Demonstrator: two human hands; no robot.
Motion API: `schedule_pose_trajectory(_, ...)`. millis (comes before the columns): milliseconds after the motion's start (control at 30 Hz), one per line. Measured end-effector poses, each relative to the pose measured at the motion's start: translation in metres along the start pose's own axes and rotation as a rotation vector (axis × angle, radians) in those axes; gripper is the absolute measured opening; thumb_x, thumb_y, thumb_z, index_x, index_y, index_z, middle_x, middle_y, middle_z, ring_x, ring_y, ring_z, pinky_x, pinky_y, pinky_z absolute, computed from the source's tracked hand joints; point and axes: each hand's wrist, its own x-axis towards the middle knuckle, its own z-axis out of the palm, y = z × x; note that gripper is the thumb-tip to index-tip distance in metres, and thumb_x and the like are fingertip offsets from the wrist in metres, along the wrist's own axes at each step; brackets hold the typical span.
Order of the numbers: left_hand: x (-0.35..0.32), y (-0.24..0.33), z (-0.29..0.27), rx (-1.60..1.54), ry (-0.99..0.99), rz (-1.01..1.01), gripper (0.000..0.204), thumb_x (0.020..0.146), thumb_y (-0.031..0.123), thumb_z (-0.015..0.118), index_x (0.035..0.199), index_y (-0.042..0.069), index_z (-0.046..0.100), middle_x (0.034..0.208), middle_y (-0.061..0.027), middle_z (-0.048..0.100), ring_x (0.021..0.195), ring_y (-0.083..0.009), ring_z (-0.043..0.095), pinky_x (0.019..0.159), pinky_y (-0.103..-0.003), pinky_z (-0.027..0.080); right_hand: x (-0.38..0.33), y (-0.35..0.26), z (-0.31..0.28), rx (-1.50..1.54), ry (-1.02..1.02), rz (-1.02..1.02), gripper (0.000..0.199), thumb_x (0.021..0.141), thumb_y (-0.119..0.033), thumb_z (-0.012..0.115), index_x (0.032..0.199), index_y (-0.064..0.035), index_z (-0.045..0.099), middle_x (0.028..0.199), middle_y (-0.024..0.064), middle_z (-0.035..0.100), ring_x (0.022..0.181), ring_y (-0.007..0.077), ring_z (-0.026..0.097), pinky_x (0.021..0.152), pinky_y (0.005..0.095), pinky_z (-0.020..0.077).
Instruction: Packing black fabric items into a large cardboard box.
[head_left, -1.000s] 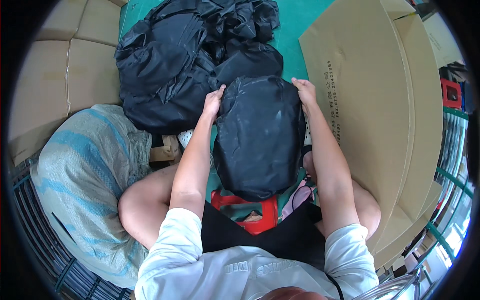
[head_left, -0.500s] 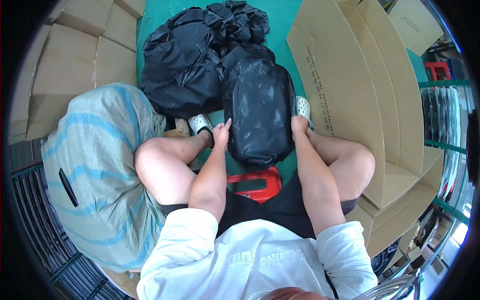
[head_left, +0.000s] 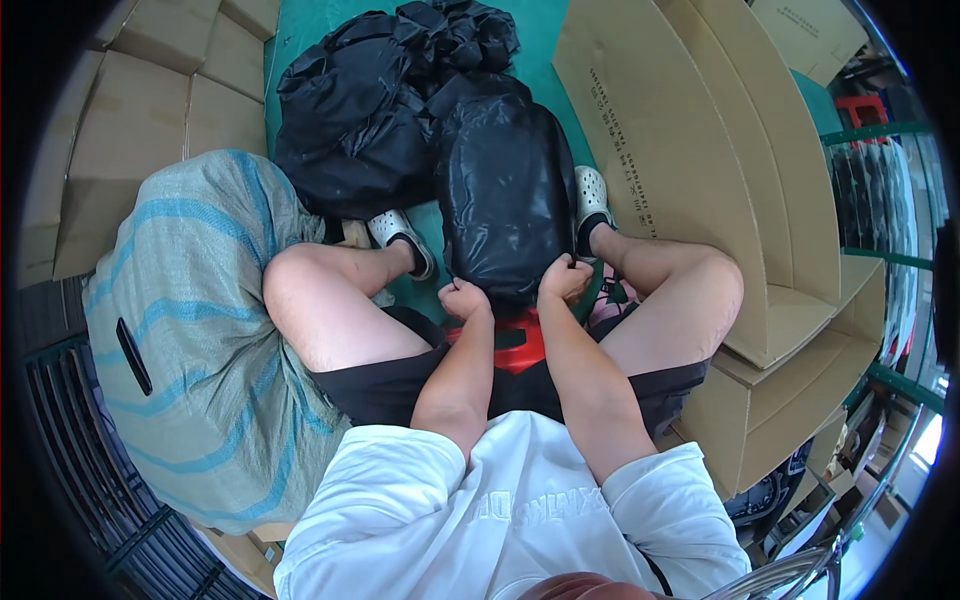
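A stuffed black bag [head_left: 508,190], shiny and rounded, lies between my feet with its long side pointing away from me. My left hand [head_left: 466,299] is closed on its near left corner. At the near right corner my right hand [head_left: 567,280] pinches the bag's edge, thumb and fingers together. The near end of the bag lies partly behind my hands. Touching its far left side is a large heap of crumpled black fabric [head_left: 345,125].
Left of my leg bulges a grey-and-blue striped woven sack [head_left: 200,400] with a dark phone-like object [head_left: 134,356] on it. A red plastic stool [head_left: 525,350] is beneath my forearms. Cardboard boxes [head_left: 125,150] stack far left; a large open carton [head_left: 680,150] stands right.
Both hands have slid from the bag's sides to its near corners, closer to me and closer together. Their grip has tightened on the bag's edge.
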Motion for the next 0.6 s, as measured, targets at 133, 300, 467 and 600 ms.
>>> schedule_pose_trajectory(133,-0.032,-0.002,0.000,-0.034,0.004,-0.067,0.031,0.089,0.030,0.073,0.088,-0.001,0.070,0.093,-0.0212,0.073,0.085,-0.0400,0.068,0.082,-0.049,0.052,0.027,0.016,0.013,0.131,0.111,0.034,0.023,0.086,-0.020,0.058,0.102,-0.0048,0.063,0.108,0.0181,0.065,0.102,0.0398,0.062,0.089,0.0514,0.0491)
schedule_pose_trajectory(300,-0.007,-0.020,0.003,-0.069,-0.036,-0.162,0.035,0.086,0.033,0.077,0.085,-0.002,0.073,0.088,-0.0211,0.073,0.078,-0.0379,0.068,0.078,-0.047,0.052,0.004,0.005,0.005,0.112,0.054,-0.075,0.019,0.088,-0.016,0.058,0.097,-0.0049,0.070,0.108,0.0170,0.066,0.101,0.0381,0.064,0.086,0.0505,0.0516)
schedule_pose_trajectory(467,-0.021,-0.019,0.004,-0.058,-0.033,-0.311,0.039,0.086,0.035,0.079,0.088,-0.004,0.074,0.088,-0.0204,0.074,0.077,-0.0354,0.067,0.079,-0.045,0.052,0.026,0.009,0.008,0.030,-0.004,0.009,0.021,0.088,-0.013,0.055,0.098,-0.0052,0.071,0.110,0.0177,0.067,0.102,0.0381,0.066,0.085,0.0506,0.0532)
schedule_pose_trajectory(600,-0.011,-0.025,0.013,-0.246,-0.186,-0.516,0.033,0.091,0.033,0.075,0.096,0.001,0.075,0.098,-0.0146,0.075,0.085,-0.0302,0.069,0.081,-0.044,0.053,0.052,0.015,0.028,0.233,-0.133,0.260,0.028,0.087,-0.008,0.049,0.102,-0.0019,0.071,0.116,0.0229,0.069,0.106,0.0384,0.067,0.089,0.0485,0.0545)
